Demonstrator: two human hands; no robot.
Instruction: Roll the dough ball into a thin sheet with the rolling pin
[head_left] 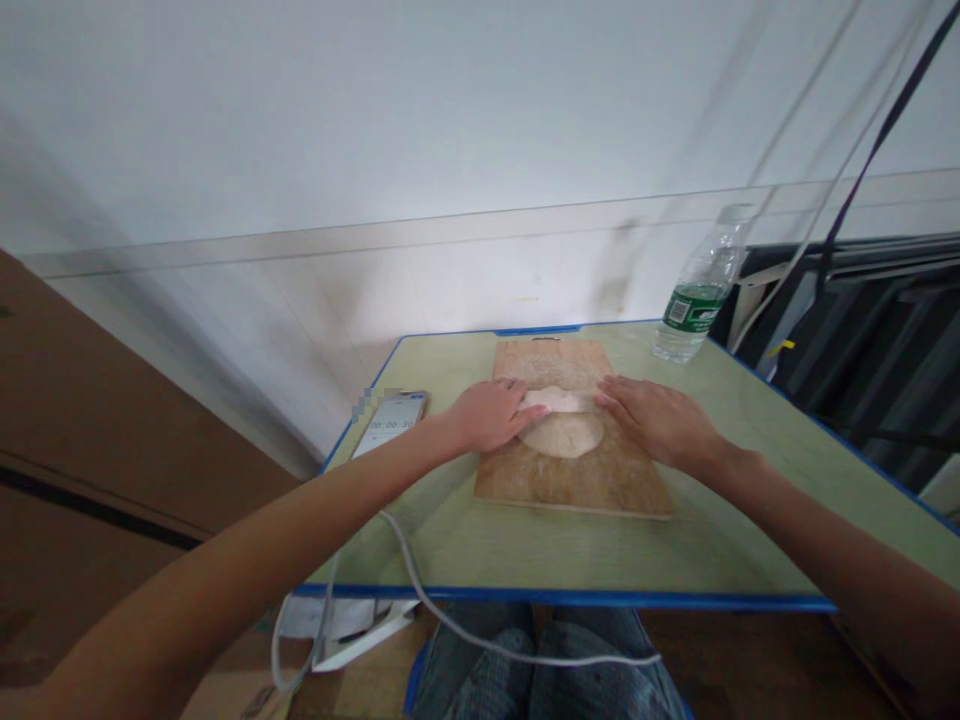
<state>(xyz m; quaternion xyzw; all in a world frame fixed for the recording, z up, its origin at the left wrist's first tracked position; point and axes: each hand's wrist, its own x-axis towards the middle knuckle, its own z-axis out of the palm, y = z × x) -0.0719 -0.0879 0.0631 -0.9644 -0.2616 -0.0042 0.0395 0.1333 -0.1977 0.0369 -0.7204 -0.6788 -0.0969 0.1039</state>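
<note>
A pale rolling pin (562, 401) lies crosswise over a flat, roundish sheet of dough (564, 438). Both are on a wooden board (570, 490) dusted with what looks like flour. My left hand (491, 412) is closed over the pin's left end, its thumb pointing inward above the dough. At the right end, my right hand (660, 420) rests over the pin with its fingers close together, reaching inward. The dough's far part shows just beyond the pin, and the pin's two ends are hidden beneath my hands.
The board rests on a light green table (450, 555) with blue edging. Left of it lies a phone (394, 420) showing a timer, with a white cable (409, 560) nearby hanging over the front edge. A water bottle (697, 300) stands at the back right, near the wall (450, 285).
</note>
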